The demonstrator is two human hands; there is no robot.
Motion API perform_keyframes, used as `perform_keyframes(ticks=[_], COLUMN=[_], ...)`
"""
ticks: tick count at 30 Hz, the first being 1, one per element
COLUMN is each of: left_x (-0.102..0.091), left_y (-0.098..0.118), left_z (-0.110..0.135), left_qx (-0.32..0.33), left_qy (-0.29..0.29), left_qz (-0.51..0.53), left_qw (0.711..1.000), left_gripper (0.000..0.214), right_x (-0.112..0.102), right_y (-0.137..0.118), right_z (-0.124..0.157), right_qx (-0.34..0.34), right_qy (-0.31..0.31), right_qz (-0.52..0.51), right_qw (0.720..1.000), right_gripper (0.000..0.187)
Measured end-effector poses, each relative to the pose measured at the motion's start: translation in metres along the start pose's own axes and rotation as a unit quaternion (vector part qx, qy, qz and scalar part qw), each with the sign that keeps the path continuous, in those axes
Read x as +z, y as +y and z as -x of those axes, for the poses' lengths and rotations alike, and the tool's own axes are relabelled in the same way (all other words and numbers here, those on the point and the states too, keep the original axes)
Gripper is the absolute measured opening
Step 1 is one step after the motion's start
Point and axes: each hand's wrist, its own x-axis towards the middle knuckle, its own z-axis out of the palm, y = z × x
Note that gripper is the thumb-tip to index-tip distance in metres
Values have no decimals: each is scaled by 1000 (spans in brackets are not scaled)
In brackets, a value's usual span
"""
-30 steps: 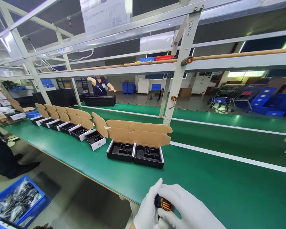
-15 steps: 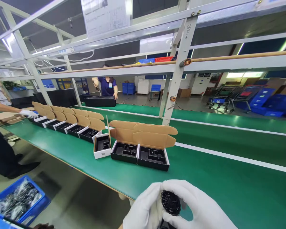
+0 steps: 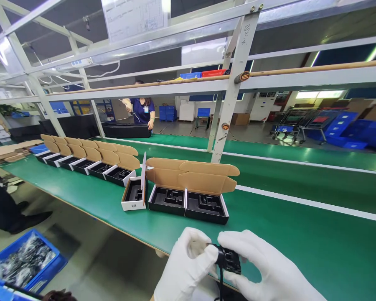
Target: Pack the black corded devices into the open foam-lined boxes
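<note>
Part (image 3: 231, 261): black, up near surface's (image 3: 301, 234) edge
Left hand (image 3: 188, 267): pinching its left end
Right hand (image 3: 274, 269): curved round right end
Cable (image 3: 221, 284): dangling, could snag
Drop risk: slack right grip may slip

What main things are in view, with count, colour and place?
Ridged black part with cable: one, black, lower centre
Flat green worktop: one, green, middle
Open shallow cardboard boxes: about nine, black-white-brown, along worktop
Rectangular blue bin: at least one, blue, lower left
White metal rack: one, white, above worktop
Wheeled carts: at least two, grey, right background
Co-workers: two, dark clothes, behind rack and far left
Gloved left hand: one, white, at the part's left end
Gloved right hand: one, white, at its right end
</note>
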Motion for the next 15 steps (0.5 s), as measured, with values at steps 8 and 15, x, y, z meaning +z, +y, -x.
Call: perform_keyframes(ticks=[8, 15], left_x=[2, -26], left_y=[-7, -87], left_z=[-14, -4], left_qx=[17, -188], left_qy=[-65, -66], left_qz=[-75, -1], left_qw=[995, 980], left_gripper=[51, 53], right_x=[-7, 4], right_y=[-3, 98], right_z=[1, -59], right_qx=[33, 136], right_qy=[27, 101], right_qz=[-24, 124], right_qw=[999, 978], right_gripper=[30, 34])
